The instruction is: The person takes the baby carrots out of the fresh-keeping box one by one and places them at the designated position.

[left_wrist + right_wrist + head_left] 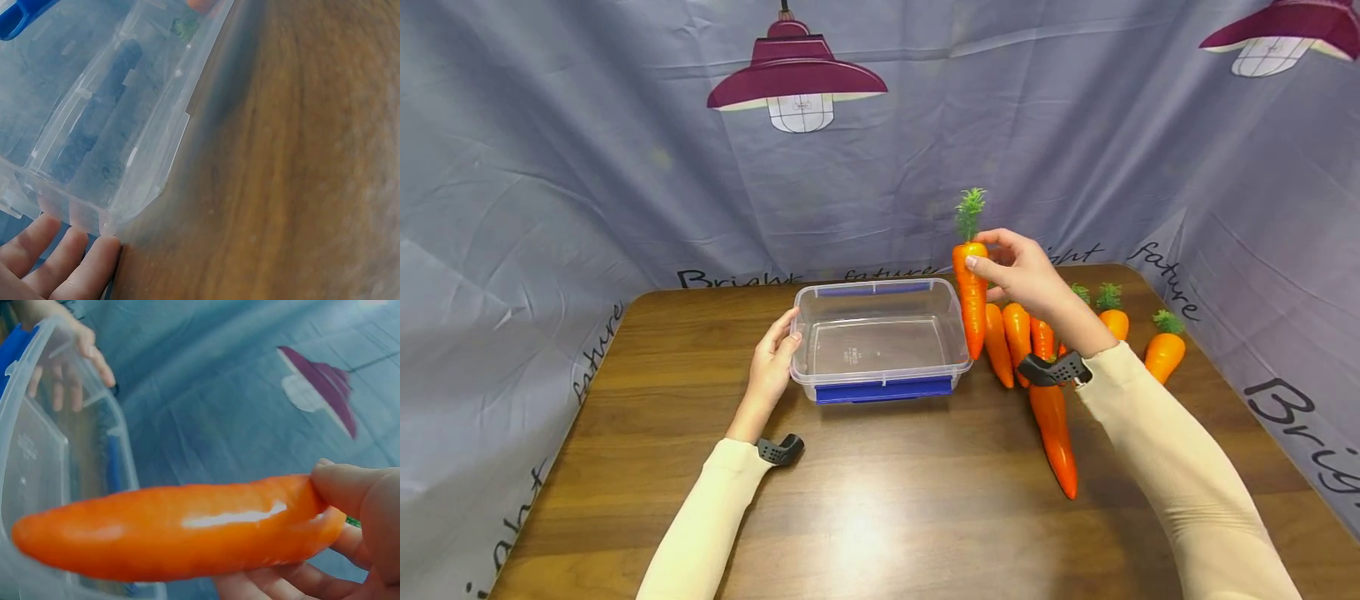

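Note:
My right hand (pixel 1022 271) pinches an orange carrot (pixel 972 287) with green leaves near its top, thumb in front and fingers behind. The carrot stands upright, its tip beside the right rim of a clear plastic container (pixel 883 372) with blue clips. In the right wrist view, the carrot (pixel 169 531) lies across the picture in front of the container wall (pixel 119 450). At the container's left end, my left hand (pixel 772 354) touches the outer wall. Its fingers (pixel 87 265) meet the plastic in the left wrist view. The container has no lid on.
Several more carrots (pixel 1052 433) lie on the wooden table (pixel 865 500) to the right, partly hidden under my right forearm. A grey curtain (pixel 910 167) with printed lamps hangs behind the table and along its sides.

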Demonstrator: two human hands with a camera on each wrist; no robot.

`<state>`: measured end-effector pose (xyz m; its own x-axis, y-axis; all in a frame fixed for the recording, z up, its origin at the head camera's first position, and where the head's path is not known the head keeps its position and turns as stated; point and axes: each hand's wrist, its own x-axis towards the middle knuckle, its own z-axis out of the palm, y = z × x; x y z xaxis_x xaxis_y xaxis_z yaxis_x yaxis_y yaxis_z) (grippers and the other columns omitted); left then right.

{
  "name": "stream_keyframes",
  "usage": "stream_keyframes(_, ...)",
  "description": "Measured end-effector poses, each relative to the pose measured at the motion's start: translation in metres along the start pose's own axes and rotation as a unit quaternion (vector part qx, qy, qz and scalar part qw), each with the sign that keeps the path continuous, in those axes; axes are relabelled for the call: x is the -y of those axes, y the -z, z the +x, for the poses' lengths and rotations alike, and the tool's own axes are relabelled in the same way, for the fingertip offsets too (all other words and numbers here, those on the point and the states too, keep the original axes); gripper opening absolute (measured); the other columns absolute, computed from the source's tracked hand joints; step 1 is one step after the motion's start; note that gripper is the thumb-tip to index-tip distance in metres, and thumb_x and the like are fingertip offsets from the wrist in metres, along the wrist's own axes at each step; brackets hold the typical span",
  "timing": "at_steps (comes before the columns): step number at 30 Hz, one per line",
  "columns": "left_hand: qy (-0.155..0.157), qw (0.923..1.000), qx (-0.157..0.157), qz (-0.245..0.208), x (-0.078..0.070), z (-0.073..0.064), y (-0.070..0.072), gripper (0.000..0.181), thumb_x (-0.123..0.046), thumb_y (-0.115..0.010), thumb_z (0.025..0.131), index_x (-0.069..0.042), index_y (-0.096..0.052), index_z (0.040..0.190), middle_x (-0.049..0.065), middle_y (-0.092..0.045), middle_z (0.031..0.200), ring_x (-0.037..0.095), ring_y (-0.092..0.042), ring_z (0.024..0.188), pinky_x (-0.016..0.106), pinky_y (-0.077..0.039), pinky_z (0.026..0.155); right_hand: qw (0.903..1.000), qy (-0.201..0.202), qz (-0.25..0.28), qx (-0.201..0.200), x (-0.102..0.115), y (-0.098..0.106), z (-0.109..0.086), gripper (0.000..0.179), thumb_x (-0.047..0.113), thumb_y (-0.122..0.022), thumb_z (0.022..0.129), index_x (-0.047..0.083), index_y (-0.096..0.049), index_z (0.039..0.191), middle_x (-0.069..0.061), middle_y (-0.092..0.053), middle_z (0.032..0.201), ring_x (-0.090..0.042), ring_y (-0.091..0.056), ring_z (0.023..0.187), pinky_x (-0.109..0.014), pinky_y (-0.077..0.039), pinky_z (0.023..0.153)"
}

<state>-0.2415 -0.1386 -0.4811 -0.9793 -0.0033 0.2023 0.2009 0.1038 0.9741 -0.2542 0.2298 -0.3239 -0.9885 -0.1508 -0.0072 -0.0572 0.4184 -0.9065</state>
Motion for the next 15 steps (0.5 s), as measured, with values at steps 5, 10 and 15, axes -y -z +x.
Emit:
stream_keyframes(5, 0.002, 1.0000, -0.002, 0.001, -0.001, -0.001, 0.002, 0.047, -0.003, -0.045, 0.103, -0.001, -0.047, 0.150, 0.021, -0.047, 0.156, 0.033, -0.050, 0.136, 0.011, -0.046, 0.099, 0.9996, -0.002, 0.028, -0.003, -0.010, 0.025, -0.016, 0.045, 0.027, -0.061, 0.102, 0.007, -0.048, 0.139, 0.009, -0.060, 0.104, -0.002, -0.062, 0.089, -0.026, -0.060, 0.067)
stream_keyframes(10, 0.000, 1.0000, 0.005, 0.006, -0.001, 0.001, 0.001, 0.047, -0.003, -0.045, 0.103, -0.001, -0.047, 0.150, 0.022, -0.046, 0.156, 0.034, -0.049, 0.137, 0.011, -0.046, 0.099, 0.9995, -0.027, -0.013, 0.001, -0.033, 0.051, -0.043, 0.045, 0.030, -0.059, 0.103, 0.006, -0.046, 0.139, 0.020, -0.062, 0.099, 0.000, -0.063, 0.088, -0.026, -0.061, 0.068)
stream_keyframes(15, -0.003, 1.0000, -0.001, 0.000, -0.001, 0.001, -0.001, 0.047, -0.001, -0.045, 0.103, 0.000, -0.048, 0.150, 0.023, -0.048, 0.154, 0.033, -0.051, 0.134, 0.009, -0.046, 0.097, 0.9980, -0.055, -0.032, -0.004, -0.067, 0.070, -0.070, 0.041, 0.028, -0.058, 0.104, 0.007, -0.047, 0.137, 0.018, -0.061, 0.096, -0.003, -0.064, 0.081, -0.029, -0.062, 0.066)
